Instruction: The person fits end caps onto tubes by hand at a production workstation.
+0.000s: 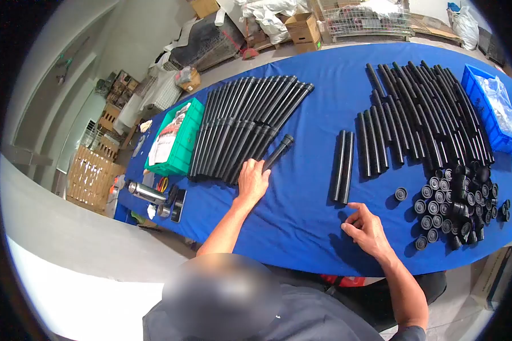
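My left hand is closed around the near end of a black tube that has a wider cap at its far end. That tube lies at a slant beside two rows of capped black tubes. My right hand is just below the near ends of two uncapped black tubes lying side by side. Its index finger and thumb are apart with nothing between them. Further right is a pile of round black caps, with one single cap lying apart from it.
Many uncapped tubes lie at the right of the blue tablecloth. A blue bin with clear plastic stands at the right edge. On the left are a green bin, a metal flask and a phone.
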The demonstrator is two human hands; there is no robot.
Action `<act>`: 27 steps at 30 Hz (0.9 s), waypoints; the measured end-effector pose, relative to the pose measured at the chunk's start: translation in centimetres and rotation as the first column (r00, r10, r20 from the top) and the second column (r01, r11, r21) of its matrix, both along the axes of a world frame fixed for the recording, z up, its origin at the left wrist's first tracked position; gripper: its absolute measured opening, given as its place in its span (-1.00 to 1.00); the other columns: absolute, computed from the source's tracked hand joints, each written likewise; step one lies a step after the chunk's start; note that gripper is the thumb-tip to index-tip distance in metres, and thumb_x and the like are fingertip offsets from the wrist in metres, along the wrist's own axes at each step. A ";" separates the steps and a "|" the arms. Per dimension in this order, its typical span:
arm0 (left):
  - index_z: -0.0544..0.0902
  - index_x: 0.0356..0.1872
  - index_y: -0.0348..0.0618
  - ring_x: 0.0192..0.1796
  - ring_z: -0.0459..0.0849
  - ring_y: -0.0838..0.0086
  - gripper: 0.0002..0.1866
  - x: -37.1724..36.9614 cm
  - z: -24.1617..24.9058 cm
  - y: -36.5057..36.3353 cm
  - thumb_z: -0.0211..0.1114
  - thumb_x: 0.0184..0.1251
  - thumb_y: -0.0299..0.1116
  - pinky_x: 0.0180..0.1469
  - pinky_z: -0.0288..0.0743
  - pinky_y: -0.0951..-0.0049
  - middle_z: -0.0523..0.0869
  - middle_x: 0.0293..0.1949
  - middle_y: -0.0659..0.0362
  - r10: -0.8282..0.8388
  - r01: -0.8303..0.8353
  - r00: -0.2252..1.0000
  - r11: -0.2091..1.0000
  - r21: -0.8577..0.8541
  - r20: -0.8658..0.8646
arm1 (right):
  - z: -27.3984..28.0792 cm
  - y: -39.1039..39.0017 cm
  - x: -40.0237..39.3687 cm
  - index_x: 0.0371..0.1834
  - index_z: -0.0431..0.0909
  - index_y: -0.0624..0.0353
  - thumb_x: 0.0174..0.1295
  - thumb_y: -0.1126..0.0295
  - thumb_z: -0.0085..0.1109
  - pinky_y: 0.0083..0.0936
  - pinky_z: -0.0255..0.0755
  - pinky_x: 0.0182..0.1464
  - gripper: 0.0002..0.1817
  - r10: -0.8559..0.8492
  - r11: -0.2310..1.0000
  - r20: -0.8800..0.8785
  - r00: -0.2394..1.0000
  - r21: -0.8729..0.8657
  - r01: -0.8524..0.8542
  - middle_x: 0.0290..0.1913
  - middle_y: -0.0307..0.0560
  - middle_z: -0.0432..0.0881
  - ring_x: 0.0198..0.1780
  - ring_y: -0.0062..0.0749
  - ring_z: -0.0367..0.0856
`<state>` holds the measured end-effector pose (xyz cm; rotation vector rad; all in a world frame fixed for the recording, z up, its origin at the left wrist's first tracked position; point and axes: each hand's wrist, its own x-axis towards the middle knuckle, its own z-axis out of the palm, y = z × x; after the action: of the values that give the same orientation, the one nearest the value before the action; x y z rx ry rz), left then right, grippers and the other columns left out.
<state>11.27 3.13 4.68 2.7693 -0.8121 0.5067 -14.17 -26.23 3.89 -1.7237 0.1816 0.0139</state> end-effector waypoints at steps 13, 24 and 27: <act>0.59 0.05 -0.18 0.04 0.60 0.02 -0.61 2.8 -1.8 0.0 0.47 0.23 -0.35 0.08 0.52 0.00 0.61 -0.09 -0.01 0.061 -0.068 0.992 0.996 0.063 0.110 | -0.4 0.0 -0.1 0.30 0.41 0.34 0.28 0.37 0.36 -0.37 0.61 -0.26 -0.44 0.011 0.999 0.020 1.000 -0.040 -0.010 -0.22 0.10 0.76 -0.35 -0.31 0.75; 0.66 0.03 -0.19 0.06 0.62 -0.02 -0.63 3.1 -1.9 -0.5 0.44 0.22 -0.33 0.11 0.54 0.03 0.64 -0.09 -0.04 0.058 -0.064 0.990 0.997 0.042 0.131 | -0.7 -0.1 -0.1 0.29 0.43 0.33 0.30 0.35 0.35 -0.32 0.62 -0.22 -0.46 0.024 0.998 0.070 0.997 -0.060 -0.019 -0.22 0.09 0.77 -0.31 -0.25 0.77; 0.61 0.13 -0.18 0.09 0.61 -0.03 -0.55 2.6 -1.1 -1.8 0.43 0.22 -0.34 0.14 0.53 0.02 0.61 -0.02 -0.06 0.075 -0.078 0.989 0.997 0.017 0.127 | -0.3 -0.3 -0.1 0.28 0.44 0.34 0.31 0.33 0.34 -0.29 0.62 -0.18 -0.47 0.034 0.998 0.050 0.998 -0.056 -0.031 -0.23 0.11 0.77 -0.29 -0.20 0.77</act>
<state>13.88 1.37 3.55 2.8208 -0.7444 0.6974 -14.29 -26.51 3.62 -1.7803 0.1170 -0.0107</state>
